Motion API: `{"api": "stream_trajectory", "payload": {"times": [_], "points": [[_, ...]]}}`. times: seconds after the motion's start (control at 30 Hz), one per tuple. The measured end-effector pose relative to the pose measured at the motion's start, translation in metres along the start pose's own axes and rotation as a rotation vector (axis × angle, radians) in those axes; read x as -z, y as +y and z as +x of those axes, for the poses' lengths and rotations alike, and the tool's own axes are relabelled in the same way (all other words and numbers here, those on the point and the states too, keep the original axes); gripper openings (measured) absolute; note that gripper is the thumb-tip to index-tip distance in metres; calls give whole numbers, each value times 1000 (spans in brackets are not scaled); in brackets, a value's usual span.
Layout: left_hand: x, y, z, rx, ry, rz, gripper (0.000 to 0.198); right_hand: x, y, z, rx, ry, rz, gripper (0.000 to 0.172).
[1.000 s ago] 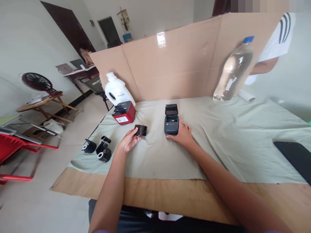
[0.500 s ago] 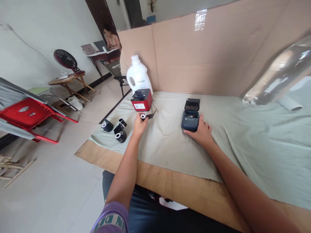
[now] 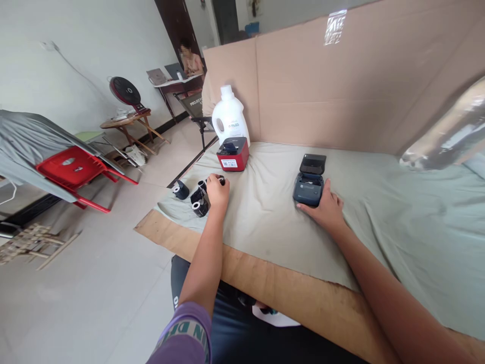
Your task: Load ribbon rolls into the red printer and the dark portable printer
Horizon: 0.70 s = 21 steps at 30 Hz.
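My left hand (image 3: 219, 191) is closed on a small black roll (image 3: 222, 180), mostly covered by the fingers. Just left of that hand, several similar rolls stand on the cloth: one black roll with a white core (image 3: 181, 190) at the far left, and another black roll (image 3: 199, 208) closer to me. My right hand (image 3: 326, 206) grips the right side and front of a small dark label printer (image 3: 308, 190). The printer's lid (image 3: 312, 164) is raised, and its inside faces up. Behind my left hand sits a red box-shaped device (image 3: 232, 154) with a black top.
A white jug (image 3: 229, 119) stands behind the red device. Cardboard (image 3: 303, 96) walls off the back of the cloth-covered table (image 3: 265, 227). A clear-wrapped long object (image 3: 443, 131) lies at right. Beyond are a red chair (image 3: 79, 169), a fan (image 3: 127, 92) and a seated person (image 3: 192, 61).
The view has swung left. My left hand has moved left with the roll, closer to the other rolls, and turned so the roll's white core no longer shows. My right hand stays on the printer.
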<state>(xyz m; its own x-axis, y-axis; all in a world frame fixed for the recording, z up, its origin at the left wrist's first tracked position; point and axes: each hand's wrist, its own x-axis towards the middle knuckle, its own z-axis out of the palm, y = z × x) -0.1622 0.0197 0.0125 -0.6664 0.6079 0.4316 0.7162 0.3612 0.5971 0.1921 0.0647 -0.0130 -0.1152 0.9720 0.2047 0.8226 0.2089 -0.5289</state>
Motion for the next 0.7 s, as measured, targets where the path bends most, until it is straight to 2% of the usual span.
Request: {"api": "stream_trajectory", "payload": {"times": [0.13,0.3,0.43,0.57,0.63,0.7], "points": [[0,-3,2,-13,-23,43,29,1,-1,-1,5,-1,-11,128],[-1,-2,1,101,-109,117,37,0,0,0,19,0,-21,126],[-3,-2,-3,136,-176,135,63,0,1,0,23,2,-31,125],[4,6,-8,19,-92,84,85,-1,1,0,20,3,-32,125],[12,15,-13,-43,-13,42,81,-1,0,0,23,4,-32,125],[24,24,-22,-110,63,-4,69,-1,1,0,26,5,-31,125]]}}
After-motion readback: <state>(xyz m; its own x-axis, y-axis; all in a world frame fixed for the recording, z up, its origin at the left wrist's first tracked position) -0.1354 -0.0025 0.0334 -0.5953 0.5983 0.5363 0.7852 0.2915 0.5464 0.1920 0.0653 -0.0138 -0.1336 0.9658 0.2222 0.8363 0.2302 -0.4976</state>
